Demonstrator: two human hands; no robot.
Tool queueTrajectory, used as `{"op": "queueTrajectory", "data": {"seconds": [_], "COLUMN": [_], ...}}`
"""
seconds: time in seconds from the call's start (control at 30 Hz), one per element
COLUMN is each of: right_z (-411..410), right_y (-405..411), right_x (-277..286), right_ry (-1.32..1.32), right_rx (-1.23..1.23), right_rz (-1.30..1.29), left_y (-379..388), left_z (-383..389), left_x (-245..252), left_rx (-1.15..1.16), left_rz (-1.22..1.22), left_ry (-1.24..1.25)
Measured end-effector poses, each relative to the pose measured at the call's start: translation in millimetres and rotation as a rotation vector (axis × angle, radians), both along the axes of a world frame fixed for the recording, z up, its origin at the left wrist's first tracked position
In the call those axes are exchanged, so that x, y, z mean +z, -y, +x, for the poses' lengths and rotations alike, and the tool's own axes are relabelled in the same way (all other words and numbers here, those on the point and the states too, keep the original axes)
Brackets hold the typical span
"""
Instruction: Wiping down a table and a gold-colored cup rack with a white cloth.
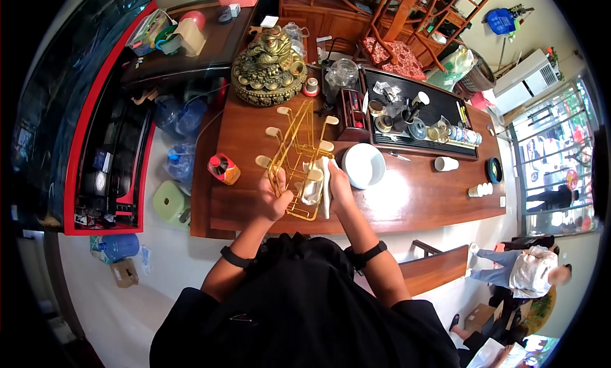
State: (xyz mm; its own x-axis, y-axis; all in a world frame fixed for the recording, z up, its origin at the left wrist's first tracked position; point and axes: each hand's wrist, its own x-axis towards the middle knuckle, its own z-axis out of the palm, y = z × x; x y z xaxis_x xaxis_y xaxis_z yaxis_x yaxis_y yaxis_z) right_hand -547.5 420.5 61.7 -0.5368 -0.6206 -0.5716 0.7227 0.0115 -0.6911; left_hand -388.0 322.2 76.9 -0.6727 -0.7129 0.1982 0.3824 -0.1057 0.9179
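Note:
A gold wire rack (286,151) with several pale, rounded tips on its arms is held tilted above the wooden table, in front of my body. My left hand (275,198) grips its frame on the near left side. On the right side, my right hand (340,187) holds a folded white cloth (326,192) against the wires. Part of the cloth shows through the frame; the fingertips behind it are hidden. Just right of that hand stands a round white bowl (364,166). A bottle with a red cap and an orange label (224,169) stands left of the rack.
Beyond the rack sits a bronze-coloured toad statue (269,70). A black tea tray (425,115) carries cups and glassware, with a glass pot (342,73) beside it. Paper cups (446,164) lie at the right. A wooden bench (437,270) and a person (530,272) are behind right.

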Motion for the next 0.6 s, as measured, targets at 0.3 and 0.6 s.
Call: {"op": "queueTrajectory", "data": {"seconds": [0.3,0.6], "right_z": [35.3,87.9], "right_y": [3.6,-6.8], "right_x": [-8.9,28.2], "right_ry": [-0.155,0.001], "right_rx": [-0.07,0.034], "right_rz": [-0.038,-0.139], "left_y": [-17.5,6.2], "left_z": [-15.5,-20.9], "left_x": [11.0,23.8], "left_rx": [0.095,0.178], "left_rz": [-0.008,-0.099], "left_ry": [0.009,-0.007]}}
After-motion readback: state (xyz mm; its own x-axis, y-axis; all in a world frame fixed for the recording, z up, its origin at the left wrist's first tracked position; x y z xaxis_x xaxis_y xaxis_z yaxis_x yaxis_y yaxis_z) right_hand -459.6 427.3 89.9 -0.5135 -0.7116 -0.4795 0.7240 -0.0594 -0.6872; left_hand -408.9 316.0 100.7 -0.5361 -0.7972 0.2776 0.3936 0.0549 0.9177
